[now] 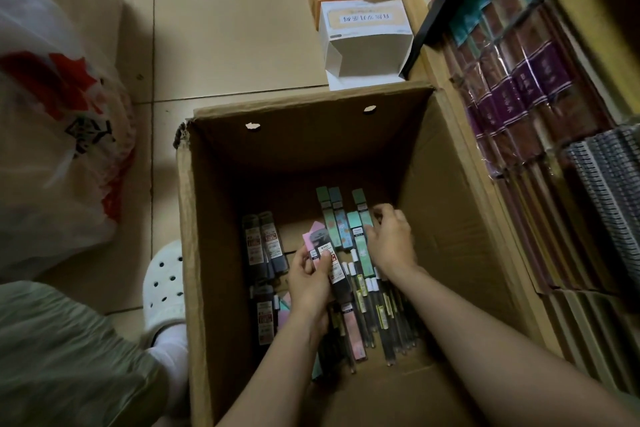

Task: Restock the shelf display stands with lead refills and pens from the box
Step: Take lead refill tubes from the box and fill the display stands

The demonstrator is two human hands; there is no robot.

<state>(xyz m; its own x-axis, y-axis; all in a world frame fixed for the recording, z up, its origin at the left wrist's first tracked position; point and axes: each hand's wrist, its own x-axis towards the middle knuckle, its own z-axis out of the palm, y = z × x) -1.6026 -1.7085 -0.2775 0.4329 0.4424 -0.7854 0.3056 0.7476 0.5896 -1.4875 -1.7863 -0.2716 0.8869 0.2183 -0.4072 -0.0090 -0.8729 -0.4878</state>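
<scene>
Head view, box: the cardboard box (214, 253) stood open on the tiled floor (225, 28), hard against the shelf (519, 135) on its right side.
Head view, stock: packets lay flat on the box bottom, namely dark lead refill packs (265, 246) toward the left wall, green packs (334, 218) toward the far middle, and slim pens (374, 308) along the near right.
Head view, risk: the bundle in the left hand looked loosely stacked, so a packet could slide out as it is lifted past the tall walls. The deep, dim box might also cause green and dark packs to be mixed up. The display stands were not visible, so I cannot tell how far the carry is.
Head view, left grip: the left hand (308, 279) was clenched round a small bundle of packets (323, 253), pink and dark ones, thumb across the front, just above the box bottom.
Head view, right grip: the right hand (391, 239) had curled fingers (382, 211) at the edge of a green pack. Whether they pinched it or only touched it, I cannot tell.
Head view, surroundings: a white carton (367, 42) sat beyond the far wall of the box, a plastic bag (59, 135) lay on the floor to the left, and a white clog (166, 284) stood by the near left corner.
</scene>
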